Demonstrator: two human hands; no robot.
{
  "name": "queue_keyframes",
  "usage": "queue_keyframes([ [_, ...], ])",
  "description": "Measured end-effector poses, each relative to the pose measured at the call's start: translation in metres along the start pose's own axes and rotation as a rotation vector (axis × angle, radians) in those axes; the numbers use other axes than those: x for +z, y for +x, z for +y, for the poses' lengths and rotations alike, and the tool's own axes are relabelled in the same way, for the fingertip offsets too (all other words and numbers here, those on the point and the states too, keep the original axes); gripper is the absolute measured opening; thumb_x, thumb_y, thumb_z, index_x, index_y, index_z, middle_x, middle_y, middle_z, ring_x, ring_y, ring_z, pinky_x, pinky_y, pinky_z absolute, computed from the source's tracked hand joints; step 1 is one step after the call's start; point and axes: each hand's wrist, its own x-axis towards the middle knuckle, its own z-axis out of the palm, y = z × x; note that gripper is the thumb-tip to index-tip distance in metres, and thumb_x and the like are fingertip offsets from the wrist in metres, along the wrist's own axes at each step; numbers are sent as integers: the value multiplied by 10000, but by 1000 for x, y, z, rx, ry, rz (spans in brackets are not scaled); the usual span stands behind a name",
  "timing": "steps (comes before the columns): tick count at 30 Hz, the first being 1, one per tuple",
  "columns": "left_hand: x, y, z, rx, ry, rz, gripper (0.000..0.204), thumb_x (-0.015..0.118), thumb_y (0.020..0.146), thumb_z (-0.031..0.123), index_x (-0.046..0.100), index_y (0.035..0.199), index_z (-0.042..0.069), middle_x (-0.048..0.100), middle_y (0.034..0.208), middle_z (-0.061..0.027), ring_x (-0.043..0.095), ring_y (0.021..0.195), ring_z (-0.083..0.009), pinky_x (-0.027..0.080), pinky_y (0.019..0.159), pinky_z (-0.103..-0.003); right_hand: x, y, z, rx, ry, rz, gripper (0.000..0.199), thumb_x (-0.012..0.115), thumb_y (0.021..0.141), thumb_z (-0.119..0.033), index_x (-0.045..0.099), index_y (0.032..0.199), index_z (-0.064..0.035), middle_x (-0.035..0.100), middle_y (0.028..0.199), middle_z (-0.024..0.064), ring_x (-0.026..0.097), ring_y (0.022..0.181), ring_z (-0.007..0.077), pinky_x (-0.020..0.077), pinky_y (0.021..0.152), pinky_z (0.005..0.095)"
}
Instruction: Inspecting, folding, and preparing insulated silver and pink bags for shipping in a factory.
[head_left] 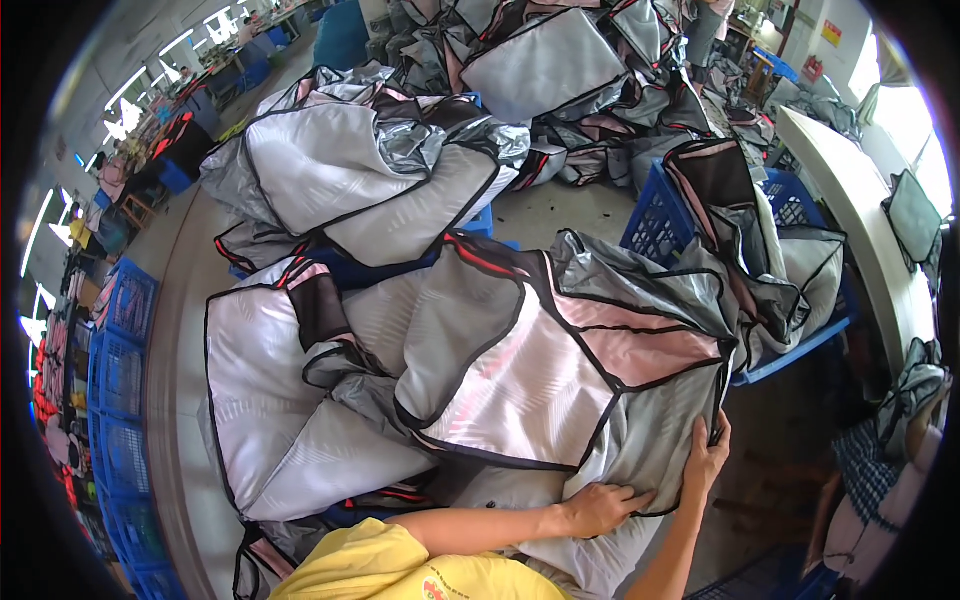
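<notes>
A large sewn fabric piece (520, 390) is spread before me, silvery white with pink panels, black-bound edges and a red strip near its far end. It looks like a bag turned inside out. My right hand (707, 455) grips its right edge, thumb on top and fingers behind the black binding. Close by, at the near right corner, my left hand (600, 508) is closed on the same cloth with fingers bent; the fingertips lie against the lower edge. Another white sewn piece (265, 390) with black binding lies to the left, partly under the first.
Beyond is a heap of similar sewn pieces (340, 160), with a bigger pile (545, 65) behind it. A blue crate (660, 215) full of them stands at the right. Blue crates (122, 390) line the left. Another person (900, 480) is at the far right.
</notes>
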Motion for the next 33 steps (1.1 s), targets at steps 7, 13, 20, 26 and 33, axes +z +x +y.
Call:
queue_keyframes([
  [7,-5,0,2,-9,-10,-18,689,710,901,170,520,1561,125,600,885,-82,683,770,-263,588,668,-415,-1,-3,2,11,50,2,478,747,1012,-200,608,1398,45,709,1205,111,641,1068,171,499,979,303],
  [13,-77,21,31,42,104,-32,398,696,901,160,691,1289,76,583,831,-59,674,801,-258,572,661,-391,-6,0,20,34,148,7,456,733,1016,-178,613,1397,42,712,1201,103,643,1060,169,493,986,303],
  [20,-248,65,-85,-513,753,915,302,713,970,161,608,1193,-15,665,1136,-224,641,1097,-411,523,937,-496,1,-3,5,38,191,5,449,733,1024,-151,608,1411,38,711,1203,97,642,1060,157,496,984,298],
  [26,-238,6,-135,-598,-97,892,241,662,1048,240,655,969,13,646,745,-70,584,661,-161,469,616,-349,0,-7,12,23,151,12,456,735,1026,-151,602,1418,42,708,1231,96,649,1074,157,494,993,290],
  [33,-242,-31,-126,-656,-353,930,207,618,1090,259,604,990,77,557,906,37,490,845,-67,424,740,-269,-2,-18,-14,124,46,22,455,718,990,-59,634,1436,-95,667,1022,12,578,879,88,499,775,257],
])
